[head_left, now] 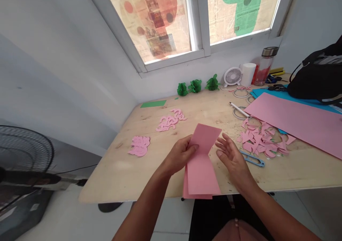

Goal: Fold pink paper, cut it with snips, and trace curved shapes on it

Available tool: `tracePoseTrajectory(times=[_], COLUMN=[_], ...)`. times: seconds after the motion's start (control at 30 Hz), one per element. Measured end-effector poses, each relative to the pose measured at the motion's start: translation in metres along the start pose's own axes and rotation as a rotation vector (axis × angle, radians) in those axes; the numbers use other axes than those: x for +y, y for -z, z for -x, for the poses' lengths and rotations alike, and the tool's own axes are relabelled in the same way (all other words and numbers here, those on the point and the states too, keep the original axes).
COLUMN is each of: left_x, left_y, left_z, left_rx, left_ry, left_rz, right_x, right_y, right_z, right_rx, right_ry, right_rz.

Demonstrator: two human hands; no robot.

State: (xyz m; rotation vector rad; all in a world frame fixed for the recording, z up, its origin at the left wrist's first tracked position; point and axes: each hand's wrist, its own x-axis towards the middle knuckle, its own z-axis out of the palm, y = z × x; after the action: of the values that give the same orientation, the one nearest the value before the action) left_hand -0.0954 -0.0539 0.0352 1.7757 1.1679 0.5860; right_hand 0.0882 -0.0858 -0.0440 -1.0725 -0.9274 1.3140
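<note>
A folded strip of pink paper (201, 162) lies over the near edge of the wooden table (128, 173), its far half bent upward. My left hand (179, 156) pinches the strip at the fold on its left side, fingers closed on it. My right hand (232, 154) hovers just right of the strip, fingers spread and holding nothing. Small blue scissors (253, 159) lie on the table right beside my right hand.
Pink cut-out shapes lie in piles (139, 145) (171, 120); pink scraps (263, 139) sit right. A large pink sheet (299, 119) over blue paper, a black bag (317, 80), a small fan (232, 76), a bottle (265, 66), green paper balls (195, 86) line the back. A floor fan (24, 155) stands left.
</note>
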Motion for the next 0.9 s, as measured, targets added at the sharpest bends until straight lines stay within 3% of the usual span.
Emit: tracePoseTrajectory(times=[0.07, 0.17, 0.4, 0.73, 0.9], left_x=[-0.002, -0.001, 0.002, 0.007, 0.006], left_y=[-0.010, -0.024, -0.050, -0.069, -0.072], left_z=[0.003, 0.006, 0.009, 0.010, 0.008], left_rx=[0.055, 0.100, 0.253, 0.330, 0.294], left_ry=[0.008, 0.025, 0.123, 0.195, 0.194], left_rz=[0.303, 0.494, 0.742, 0.775, 0.800], right_x=[-0.009, -0.018, -0.020, -0.013, -0.016], right_y=[-0.004, -0.010, -0.011, -0.010, -0.011], right_z=[0.004, 0.009, 0.009, 0.013, 0.015], right_rx=[-0.096, -0.221, -0.158, -0.127, -0.125], right_ry=[-0.090, -0.208, -0.219, -0.129, -0.154], right_rz=[-0.065, -0.124, -0.027, 0.069, 0.056])
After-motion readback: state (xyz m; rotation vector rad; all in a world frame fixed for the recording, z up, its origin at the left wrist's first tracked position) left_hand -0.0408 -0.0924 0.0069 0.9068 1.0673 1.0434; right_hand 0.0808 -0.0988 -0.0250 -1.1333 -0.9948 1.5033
